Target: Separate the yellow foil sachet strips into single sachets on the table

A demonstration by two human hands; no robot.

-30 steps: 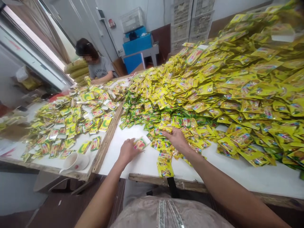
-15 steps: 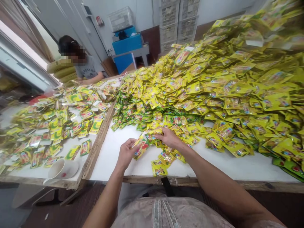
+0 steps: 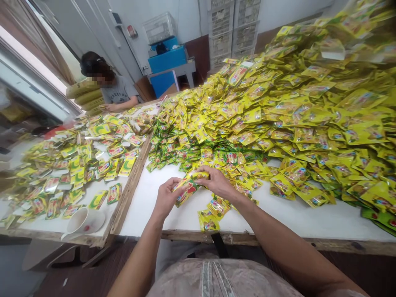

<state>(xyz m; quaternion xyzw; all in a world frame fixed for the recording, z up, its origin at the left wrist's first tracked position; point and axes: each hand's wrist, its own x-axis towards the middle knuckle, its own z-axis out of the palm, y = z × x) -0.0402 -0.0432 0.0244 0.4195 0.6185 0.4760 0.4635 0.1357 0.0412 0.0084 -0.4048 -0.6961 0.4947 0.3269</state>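
Note:
My left hand [image 3: 166, 199] is closed on a small yellow and green carton [image 3: 187, 194] with red fruit printed on it, held tilted above the white table. In my right hand [image 3: 219, 184], thumb and fingers pinch a small yellow packet [image 3: 199, 176] at the carton's upper right end. Whether the packet's tip is inside the carton I cannot tell. Below my right hand, a few loose yellow packets [image 3: 209, 220] lie near the table's front edge. Green packets [image 3: 229, 156] lie just beyond my hands, at the foot of the big yellow heap.
A tall heap of yellow packets [image 3: 297, 111] covers the table's back and right. Left of a wooden divider [image 3: 131, 187] lie many small cartons [image 3: 77, 165] and a white cup [image 3: 82, 222]. A person [image 3: 114, 88] works at the far left; stacked crates [image 3: 221, 35] stand behind.
My right hand has moved slightly left and down with the packet, closer to the carton. My left hand still grips the carton. The view has shifted a little.

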